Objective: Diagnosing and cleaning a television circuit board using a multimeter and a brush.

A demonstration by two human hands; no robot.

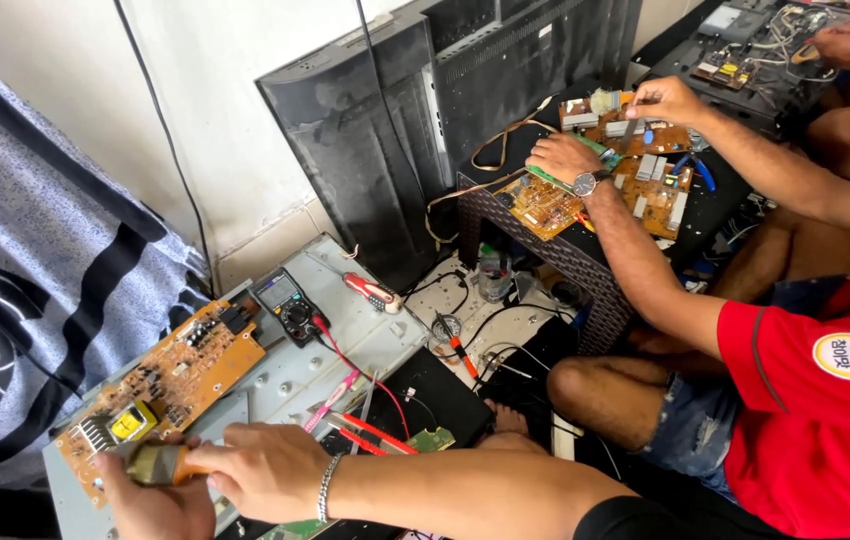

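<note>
Both hands [210, 480] grip a brush [160, 464] beside the brown circuit board [160, 385].

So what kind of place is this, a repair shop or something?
Probably an informal electronics repair spot: a bare circuit board lies on a metal panel, with a multimeter beside it and opened flat-screen sets leaning against the wall.

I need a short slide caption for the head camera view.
Both hands grip a tool beside an orange circuit board.
</note>
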